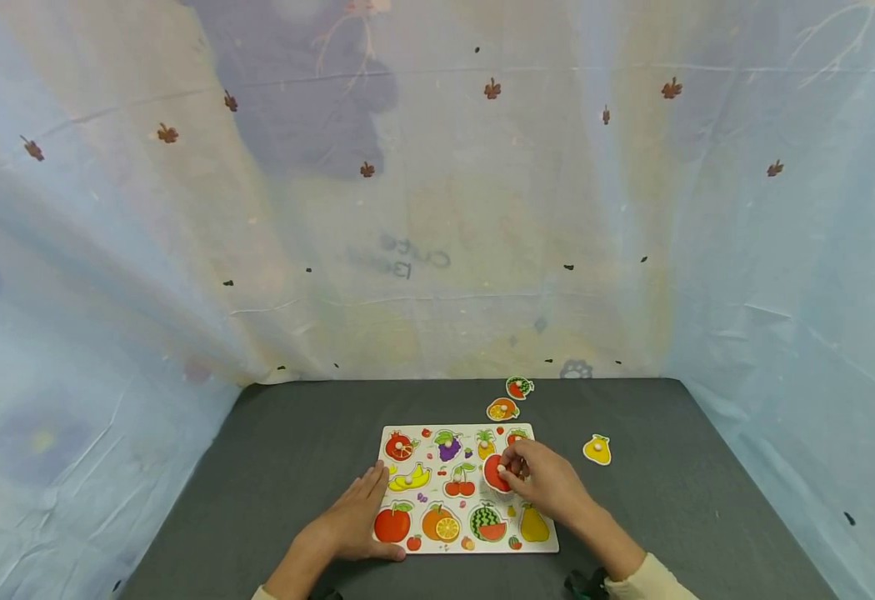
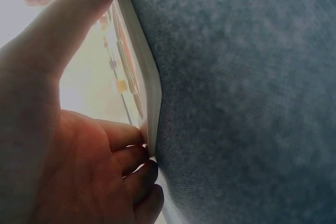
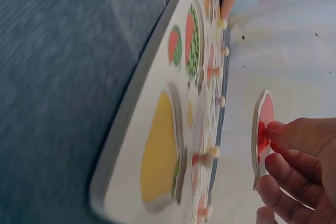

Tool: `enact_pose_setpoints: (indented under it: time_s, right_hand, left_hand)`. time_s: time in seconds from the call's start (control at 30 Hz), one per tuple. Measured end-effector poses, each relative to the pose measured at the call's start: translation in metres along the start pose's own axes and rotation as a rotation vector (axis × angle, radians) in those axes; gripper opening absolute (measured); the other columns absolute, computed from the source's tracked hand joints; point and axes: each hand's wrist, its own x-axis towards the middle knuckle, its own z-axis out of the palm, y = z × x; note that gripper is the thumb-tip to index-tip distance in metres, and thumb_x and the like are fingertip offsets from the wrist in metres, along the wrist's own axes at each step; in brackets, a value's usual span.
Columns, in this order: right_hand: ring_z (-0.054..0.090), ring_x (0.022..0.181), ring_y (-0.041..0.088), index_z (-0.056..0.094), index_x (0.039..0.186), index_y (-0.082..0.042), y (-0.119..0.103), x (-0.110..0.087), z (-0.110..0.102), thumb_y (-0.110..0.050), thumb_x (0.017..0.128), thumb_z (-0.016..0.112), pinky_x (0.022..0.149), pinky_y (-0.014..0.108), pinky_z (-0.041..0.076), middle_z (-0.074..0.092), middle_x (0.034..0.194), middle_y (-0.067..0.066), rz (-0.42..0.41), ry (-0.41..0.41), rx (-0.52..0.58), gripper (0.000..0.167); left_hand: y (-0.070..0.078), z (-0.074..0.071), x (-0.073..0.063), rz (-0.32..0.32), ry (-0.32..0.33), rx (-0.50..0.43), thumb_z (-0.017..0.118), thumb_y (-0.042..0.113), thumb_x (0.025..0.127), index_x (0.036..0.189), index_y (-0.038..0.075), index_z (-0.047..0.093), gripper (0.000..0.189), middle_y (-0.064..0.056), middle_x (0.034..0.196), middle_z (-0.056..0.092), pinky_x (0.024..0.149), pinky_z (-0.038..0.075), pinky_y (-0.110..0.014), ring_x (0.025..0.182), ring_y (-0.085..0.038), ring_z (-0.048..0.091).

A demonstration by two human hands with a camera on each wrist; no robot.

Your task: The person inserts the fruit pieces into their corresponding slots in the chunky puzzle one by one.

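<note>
A white fruit puzzle board [image 1: 437, 457] lies flat on the dark table. My left hand [image 1: 351, 515] rests along its left edge, the fingers fairly straight and the thumb at the near corner; in the left wrist view this hand [image 2: 89, 166] touches the board's side [image 2: 152, 85]. Above the right part of the board, my right hand [image 1: 550, 482] pinches a red apple puzzle piece [image 1: 493, 472] by its knob. The right wrist view shows the apple piece raised clear of the board, tilted on edge. Knobbed grape [image 1: 448, 448] and cherry pieces [image 1: 459, 483] sit in the board.
Behind the board lie a loose watermelon piece [image 1: 518, 387] and orange piece [image 1: 502, 409]. A loose pear piece [image 1: 597, 450] lies to the right. Printed cloth [image 1: 437, 208] hangs behind and beside the dark tabletop [image 1: 295, 450]. A dark object [image 1: 586, 585] shows near the right sleeve.
</note>
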Motion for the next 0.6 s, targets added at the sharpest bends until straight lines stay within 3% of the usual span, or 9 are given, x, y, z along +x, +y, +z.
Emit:
enact_pose_setpoints:
  time_s: [0.2, 0.6]
  right_hand:
    - [0.053, 0.072, 0.005, 0.070, 0.100, -0.021, -0.010, 0.005, 0.005, -0.021, 0.097, 0.083, 0.064, 0.023, 0.049, 0.059, 0.086, -0.013, -0.070, -0.018, 0.002, 0.014]
    - [0.054, 0.073, 0.004, 0.069, 0.099, -0.022, -0.023, 0.014, 0.022, -0.022, 0.098, 0.082, 0.064, 0.022, 0.049, 0.059, 0.085, -0.015, -0.122, -0.061, 0.041, 0.013]
  left_hand:
    - [0.001, 0.000, 0.000, 0.002, -0.001, 0.015, 0.091, 0.061, 0.077, 0.165, -0.008, 0.026, 0.130, -0.025, 0.175, 0.021, 0.130, 0.022, -0.061, 0.161, -0.043, 0.024]
    - [0.000, 0.001, 0.000, -0.001, -0.002, 0.021, 0.092, 0.062, 0.077, 0.165, -0.009, 0.026, 0.131, -0.026, 0.175, 0.022, 0.130, 0.023, -0.060, 0.161, -0.043, 0.024]
